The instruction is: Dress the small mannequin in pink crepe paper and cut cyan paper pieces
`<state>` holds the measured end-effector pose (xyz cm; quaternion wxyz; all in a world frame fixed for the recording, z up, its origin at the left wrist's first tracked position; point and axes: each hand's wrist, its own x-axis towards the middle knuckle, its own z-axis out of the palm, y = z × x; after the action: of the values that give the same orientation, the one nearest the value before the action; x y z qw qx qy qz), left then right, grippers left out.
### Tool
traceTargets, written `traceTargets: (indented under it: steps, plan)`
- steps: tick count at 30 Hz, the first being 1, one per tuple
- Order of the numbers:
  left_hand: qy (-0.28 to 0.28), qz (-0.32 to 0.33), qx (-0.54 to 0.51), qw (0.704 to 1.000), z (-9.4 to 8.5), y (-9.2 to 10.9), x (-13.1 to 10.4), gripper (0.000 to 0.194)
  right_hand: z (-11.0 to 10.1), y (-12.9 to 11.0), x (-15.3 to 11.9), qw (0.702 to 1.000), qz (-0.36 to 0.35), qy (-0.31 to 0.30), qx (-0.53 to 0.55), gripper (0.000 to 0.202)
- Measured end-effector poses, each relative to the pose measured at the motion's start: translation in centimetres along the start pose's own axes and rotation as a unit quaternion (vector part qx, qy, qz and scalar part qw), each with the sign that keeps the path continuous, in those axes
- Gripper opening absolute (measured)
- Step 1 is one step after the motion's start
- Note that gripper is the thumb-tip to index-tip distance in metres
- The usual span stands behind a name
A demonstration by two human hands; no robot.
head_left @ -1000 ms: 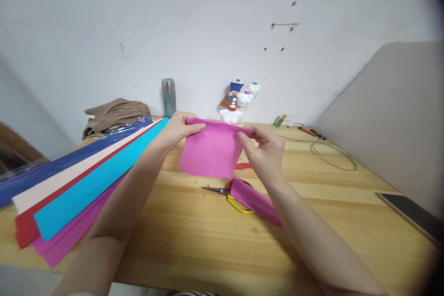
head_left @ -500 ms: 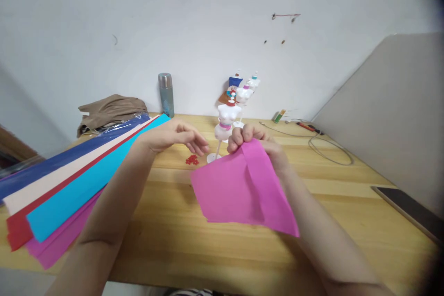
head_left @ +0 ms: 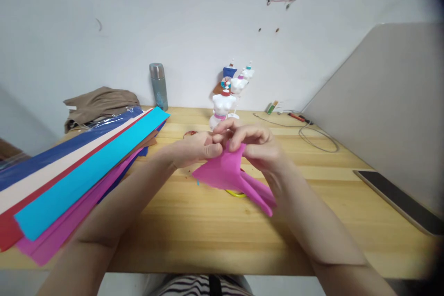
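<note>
My left hand (head_left: 201,148) and my right hand (head_left: 255,143) meet over the middle of the table, both closed on the top edge of a pink sheet (head_left: 222,169). The sheet hangs below the fingers, folded, with its lower right part trailing under my right wrist. Just beyond the hands stands a small white mannequin (head_left: 224,104) with a red neck and a pink waist band; its base is hidden by my hands. Part of a yellow ring-shaped thing (head_left: 236,193) shows on the table beneath the sheet.
Long coloured sheets (head_left: 93,162) fan out at the left, with brown cloth (head_left: 102,104) behind them. A flask (head_left: 158,87) and more mannequins (head_left: 239,84) stand near the wall. A cable (head_left: 319,148) and a dark flat device (head_left: 398,201) lie at the right.
My left hand has moved right and taken hold of the pink sheet beside my right hand. The sheet, spread out before, is now bunched and folded. The view has shifted slightly.
</note>
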<state>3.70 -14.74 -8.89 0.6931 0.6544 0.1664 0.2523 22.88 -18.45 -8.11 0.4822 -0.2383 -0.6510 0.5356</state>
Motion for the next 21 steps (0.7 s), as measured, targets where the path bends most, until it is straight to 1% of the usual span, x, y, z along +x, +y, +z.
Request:
traceTargets:
  steps: [2, 3, 5, 8, 9, 11, 12, 14, 16, 18, 21]
  plan:
    - [-0.038, -0.03, -0.068, 0.997, 0.4, -0.2, 0.0, 0.055, 0.4, 0.0, 0.0, 1.0, -0.002, 0.007, -0.022, 0.015]
    - [-0.042, -0.04, -0.093, 0.994, 0.5, -0.3, 0.0, 0.052, 0.5, 0.1, 0.1, 0.999, -0.007, 0.015, -0.035, 0.017]
    - [-0.025, -0.051, -0.107, 0.993, 0.5, -0.3, -0.1, 0.046, 0.6, 0.0, 0.1, 0.997, -0.018, 0.045, -0.061, 0.021]
    - [0.002, -0.049, -0.096, 0.994, 0.0, 0.2, -0.2, 0.044, 0.2, -0.2, 0.1, 0.99, -0.005, 0.106, -0.09, 0.037]
    - [0.022, -0.04, -0.102, 0.994, -0.2, 0.5, -0.3, 0.045, -0.1, -0.4, 0.1, 0.99, 0.008, 0.109, -0.094, 0.042]
    - [0.087, -0.008, -0.117, 0.989, -0.8, 0.9, -0.4, 0.046, -0.3, -0.7, 0.0, 0.991, 0.036, 0.079, -0.102, 0.051]
    - [0.126, 0.012, -0.122, 0.984, -1.0, 1.1, -0.5, 0.045, -0.3, -0.8, 0.0, 0.991, 0.051, 0.058, -0.109, 0.052]
    - [0.192, 0.049, -0.121, 0.973, -1.6, 1.5, -0.5, 0.042, -0.1, -0.8, 0.0, 0.988, 0.079, 0.033, -0.126, 0.045]
    - [0.237, 0.077, -0.116, 0.962, -2.0, 1.7, -0.4, 0.04, 0.3, -0.5, 0.2, 0.984, 0.102, 0.044, -0.14, 0.034]
    - [0.268, 0.092, -0.115, 0.952, -2.3, 1.8, -0.4, 0.038, 0.4, 0.1, 0.4, 0.979, 0.114, 0.074, -0.15, 0.025]
    - [0.295, 0.098, -0.112, 0.944, -2.6, 2.0, -0.5, 0.035, -0.1, 0.8, 0.6, 0.977, 0.114, 0.09, -0.156, 0.023]
